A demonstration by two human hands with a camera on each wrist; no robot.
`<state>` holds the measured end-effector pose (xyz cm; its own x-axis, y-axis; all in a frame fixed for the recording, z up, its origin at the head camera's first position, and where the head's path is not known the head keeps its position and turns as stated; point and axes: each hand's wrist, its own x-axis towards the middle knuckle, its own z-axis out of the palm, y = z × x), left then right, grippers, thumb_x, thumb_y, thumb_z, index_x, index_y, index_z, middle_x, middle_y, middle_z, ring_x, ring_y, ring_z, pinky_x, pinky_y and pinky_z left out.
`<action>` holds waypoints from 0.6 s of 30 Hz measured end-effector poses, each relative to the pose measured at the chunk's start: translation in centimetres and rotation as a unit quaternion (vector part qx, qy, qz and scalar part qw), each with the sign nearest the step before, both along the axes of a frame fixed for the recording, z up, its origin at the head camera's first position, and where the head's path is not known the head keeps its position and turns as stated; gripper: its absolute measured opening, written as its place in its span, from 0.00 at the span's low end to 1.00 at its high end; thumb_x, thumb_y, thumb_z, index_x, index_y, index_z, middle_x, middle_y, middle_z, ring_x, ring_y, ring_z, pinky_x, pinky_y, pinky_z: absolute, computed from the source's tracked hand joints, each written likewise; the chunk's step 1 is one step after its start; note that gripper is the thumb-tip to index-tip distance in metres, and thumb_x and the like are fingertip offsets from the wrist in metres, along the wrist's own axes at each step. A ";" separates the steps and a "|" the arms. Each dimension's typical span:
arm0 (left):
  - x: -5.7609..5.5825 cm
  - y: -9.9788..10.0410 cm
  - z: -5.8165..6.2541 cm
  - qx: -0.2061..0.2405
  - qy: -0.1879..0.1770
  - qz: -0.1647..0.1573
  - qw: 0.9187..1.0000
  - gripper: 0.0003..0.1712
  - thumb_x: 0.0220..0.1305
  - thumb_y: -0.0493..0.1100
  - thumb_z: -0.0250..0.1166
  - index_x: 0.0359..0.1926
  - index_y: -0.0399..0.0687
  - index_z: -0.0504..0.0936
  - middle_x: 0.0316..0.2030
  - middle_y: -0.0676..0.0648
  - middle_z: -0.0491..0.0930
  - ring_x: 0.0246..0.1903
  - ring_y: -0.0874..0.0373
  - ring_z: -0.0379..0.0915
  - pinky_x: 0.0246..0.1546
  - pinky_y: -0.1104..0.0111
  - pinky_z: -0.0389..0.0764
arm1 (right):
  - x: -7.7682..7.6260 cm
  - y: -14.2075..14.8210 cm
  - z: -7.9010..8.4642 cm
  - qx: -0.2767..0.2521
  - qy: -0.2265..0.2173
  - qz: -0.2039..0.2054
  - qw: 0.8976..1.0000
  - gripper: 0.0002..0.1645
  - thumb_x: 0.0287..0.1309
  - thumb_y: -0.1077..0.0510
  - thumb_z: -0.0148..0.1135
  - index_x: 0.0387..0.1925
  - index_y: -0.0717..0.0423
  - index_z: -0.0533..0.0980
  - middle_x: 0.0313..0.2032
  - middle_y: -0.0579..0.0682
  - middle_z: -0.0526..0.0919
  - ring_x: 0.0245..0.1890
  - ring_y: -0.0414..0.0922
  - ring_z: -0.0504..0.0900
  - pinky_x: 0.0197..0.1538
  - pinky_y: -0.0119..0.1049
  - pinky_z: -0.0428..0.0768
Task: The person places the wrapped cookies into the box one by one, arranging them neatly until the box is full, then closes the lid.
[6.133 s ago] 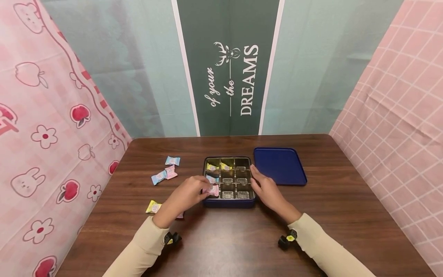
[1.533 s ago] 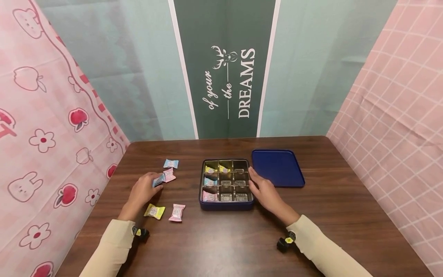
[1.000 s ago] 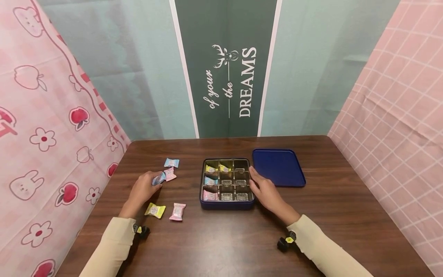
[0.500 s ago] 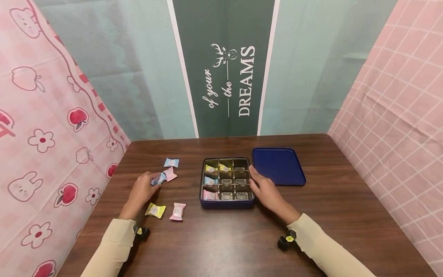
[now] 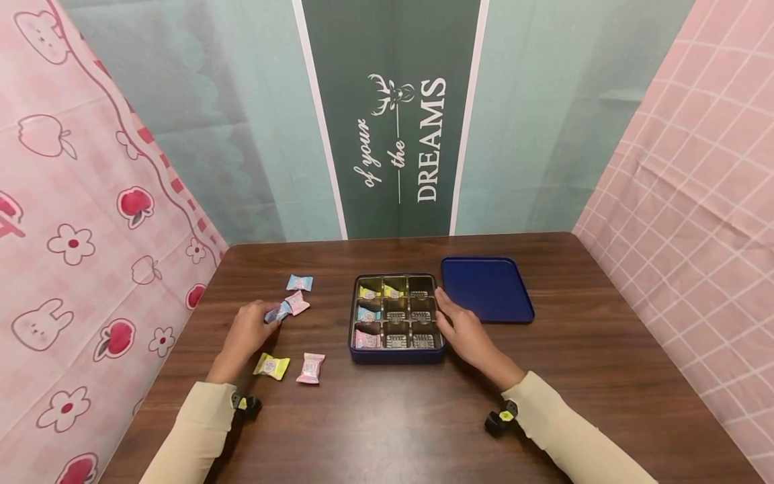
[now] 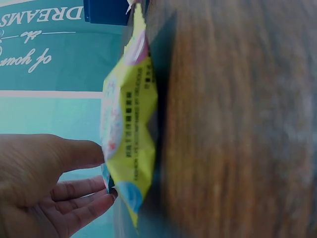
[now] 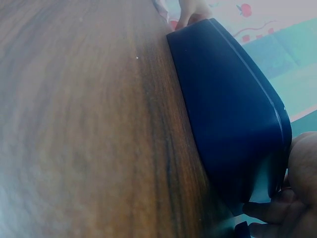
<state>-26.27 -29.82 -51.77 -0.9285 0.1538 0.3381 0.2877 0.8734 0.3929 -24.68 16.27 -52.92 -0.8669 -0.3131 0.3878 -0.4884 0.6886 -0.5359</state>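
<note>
On the table's left side my left hand [image 5: 248,328] pinches a blue wrapped candy [image 5: 278,312], which touches a pink wrapped candy [image 5: 297,302]. In the left wrist view a yellow wrapped candy [image 6: 130,119] stands in front and hides most of the blue one. My right hand [image 5: 467,336] rests with extended fingers against the right side of a dark blue tin [image 5: 396,358]. Inside, the tin's divided tray holds two yellow candies in the back row, a blue candy [image 5: 368,313] at middle left and a pink candy [image 5: 367,339] at front left.
Another blue candy [image 5: 299,283] lies farther back. Nearer me are the yellow candy and a second loose pink candy [image 5: 311,368]. A flat blue lid [image 5: 487,290] lies behind and right of the tin. Fabric hangings border the wooden table [image 5: 399,423].
Six seconds ago my left hand was at the tin's front left compartment with a pink candy. That candy now lies there, and the hand has moved left to the blue candy. My right hand stays put.
</note>
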 end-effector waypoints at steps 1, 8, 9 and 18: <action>0.0 0.0 0.0 0.001 0.002 0.000 1.000 0.17 0.54 0.28 0.73 0.47 0.30 0.87 0.39 0.31 0.84 0.39 0.36 0.81 0.42 0.43 0.78 | 0.0 0.0 0.0 0.000 0.000 0.000 1.000 0.31 0.73 0.61 0.56 0.72 0.68 0.63 0.71 0.63 0.65 0.67 0.57 0.71 0.63 0.55 0.73; 0.0 0.0 0.7 0.012 0.007 0.008 1.000 0.17 0.57 0.28 0.72 0.48 0.27 0.85 0.41 0.30 0.83 0.40 0.36 0.81 0.44 0.43 0.79 | 0.0 0.0 0.1 -0.002 -0.001 0.000 1.000 0.31 0.72 0.61 0.57 0.72 0.68 0.63 0.72 0.63 0.65 0.67 0.57 0.71 0.62 0.55 0.74; 0.0 0.0 0.8 0.014 0.007 0.009 1.000 0.16 0.57 0.29 0.72 0.48 0.27 0.85 0.42 0.30 0.83 0.41 0.36 0.81 0.45 0.43 0.79 | 0.0 0.0 0.1 -0.002 -0.002 0.001 1.000 0.31 0.72 0.61 0.57 0.72 0.67 0.63 0.72 0.63 0.65 0.67 0.57 0.71 0.62 0.55 0.74; 0.1 0.4 1.1 0.031 0.026 0.005 0.999 0.17 0.59 0.30 0.72 0.50 0.29 0.86 0.44 0.31 0.84 0.43 0.36 0.82 0.45 0.44 0.81 | 0.0 0.0 0.0 -0.001 -0.004 0.000 1.000 0.32 0.73 0.62 0.56 0.73 0.68 0.62 0.72 0.63 0.64 0.67 0.57 0.71 0.62 0.56 0.74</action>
<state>-26.18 -29.44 -50.67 -0.9105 0.1224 0.3949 0.3013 0.8504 0.4312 -24.69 16.30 -52.91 -0.8700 -0.3114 0.3822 -0.4839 0.6874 -0.5415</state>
